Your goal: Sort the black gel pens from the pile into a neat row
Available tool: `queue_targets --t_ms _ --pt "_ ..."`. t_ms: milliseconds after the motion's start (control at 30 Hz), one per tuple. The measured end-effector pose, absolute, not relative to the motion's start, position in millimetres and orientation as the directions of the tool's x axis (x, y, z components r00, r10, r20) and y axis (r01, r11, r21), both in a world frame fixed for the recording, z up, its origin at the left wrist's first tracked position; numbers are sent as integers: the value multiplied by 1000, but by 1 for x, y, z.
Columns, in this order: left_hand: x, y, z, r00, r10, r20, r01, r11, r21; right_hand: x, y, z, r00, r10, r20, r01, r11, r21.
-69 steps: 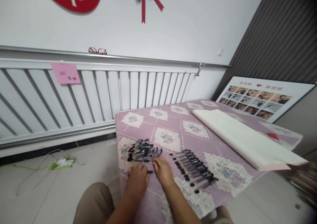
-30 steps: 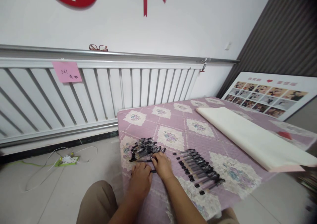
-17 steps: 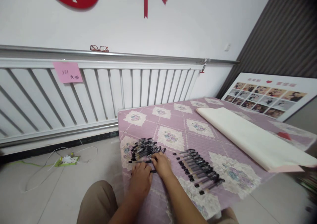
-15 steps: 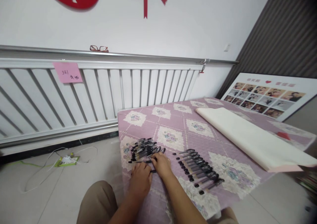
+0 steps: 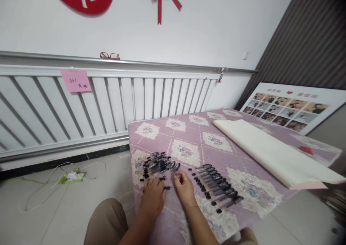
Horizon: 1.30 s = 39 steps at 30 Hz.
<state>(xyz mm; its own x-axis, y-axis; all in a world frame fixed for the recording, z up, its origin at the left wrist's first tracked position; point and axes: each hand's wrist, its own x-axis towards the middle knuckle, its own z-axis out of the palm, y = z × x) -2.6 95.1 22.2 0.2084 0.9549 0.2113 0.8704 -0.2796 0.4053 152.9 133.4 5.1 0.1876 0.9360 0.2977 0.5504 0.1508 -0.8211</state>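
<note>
My left hand (image 5: 154, 196) rests on the tablecloth, fingers curled round a black pen (image 5: 167, 188) whose dark end sticks out to the right. Just right of it, my right hand (image 5: 185, 189) is raised slightly with thumb and fingers pinched together; whatever sits between the fingertips is too small to name. Beyond the hands lies a loose pile of black pens (image 5: 157, 162). One single pen (image 5: 152, 179) lies between that pile and my left hand. To the right, several pens with clear barrels and black ends form a slanted row (image 5: 217, 183).
The pink floral tablecloth (image 5: 186, 129) covers the table. A folded cream sheet (image 5: 267, 151) lies at its right, near a photo board (image 5: 292, 108). A white radiator (image 5: 151, 97) lines the wall. A power strip (image 5: 72, 177) with cables is on the floor.
My right hand has moved right, away from the left hand and the pen's end, and its fingers are now pinched. My left hand stays in place on the pen.
</note>
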Motion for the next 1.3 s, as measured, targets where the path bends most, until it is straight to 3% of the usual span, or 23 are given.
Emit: queue_targets --t_ms 167,500,1300 --pt "-4 95 20 201 948 248 856 -293 426 158 119 7 196 931 307 452 192 -871" --pt "-6 94 15 191 931 312 830 -323 454 162 107 3 223 964 146 159 111 -981" --pt "-5 95 12 258 923 284 823 -364 436 166 97 19 3 998 61 169 60 -984"
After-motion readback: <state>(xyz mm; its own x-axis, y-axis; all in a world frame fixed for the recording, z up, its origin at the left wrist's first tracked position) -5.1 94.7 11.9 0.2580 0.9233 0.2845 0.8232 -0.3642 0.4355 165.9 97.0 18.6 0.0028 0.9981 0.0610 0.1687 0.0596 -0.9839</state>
